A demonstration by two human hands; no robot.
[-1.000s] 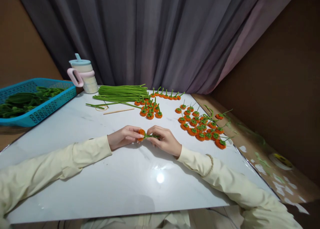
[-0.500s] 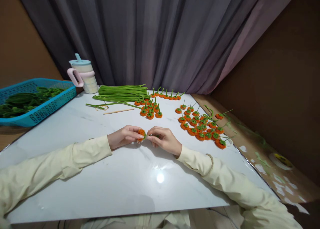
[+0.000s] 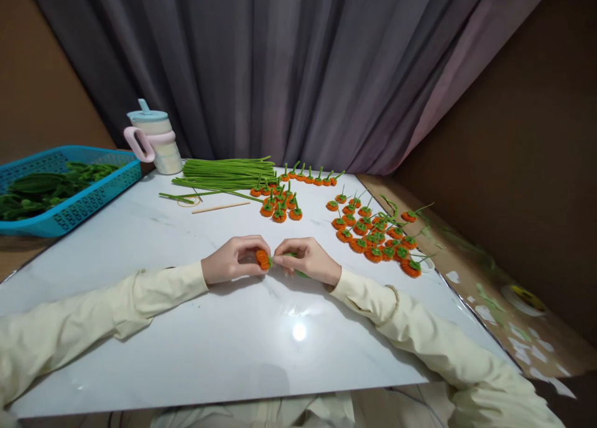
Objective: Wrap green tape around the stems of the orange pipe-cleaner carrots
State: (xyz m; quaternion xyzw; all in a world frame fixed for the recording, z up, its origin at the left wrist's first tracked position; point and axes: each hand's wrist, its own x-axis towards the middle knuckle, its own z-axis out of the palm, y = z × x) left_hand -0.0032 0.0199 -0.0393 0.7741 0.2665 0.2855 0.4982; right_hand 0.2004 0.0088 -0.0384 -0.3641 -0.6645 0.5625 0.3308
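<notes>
Left hand (image 3: 234,260) and right hand (image 3: 311,260) meet at a small orange pumpkin (image 3: 262,260)

On my remote feed, the left thumb and fingers grasp the pumpkin's orange side over the white tabletop (image 3: 224,347), while the right thumb and forefinger are pinched on its green top (image 3: 270,262). Beyond the hands I see a wooden stick (image 3: 221,208) near a bundle of green stems (image 3: 224,173); a cluster of similar pumpkins (image 3: 279,216) stands beside the stems, with a wider group (image 3: 359,227) to the right

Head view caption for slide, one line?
At a white table, the left hand holds an orange ornament, right hand at its green top; green sticks beyond.
</notes>
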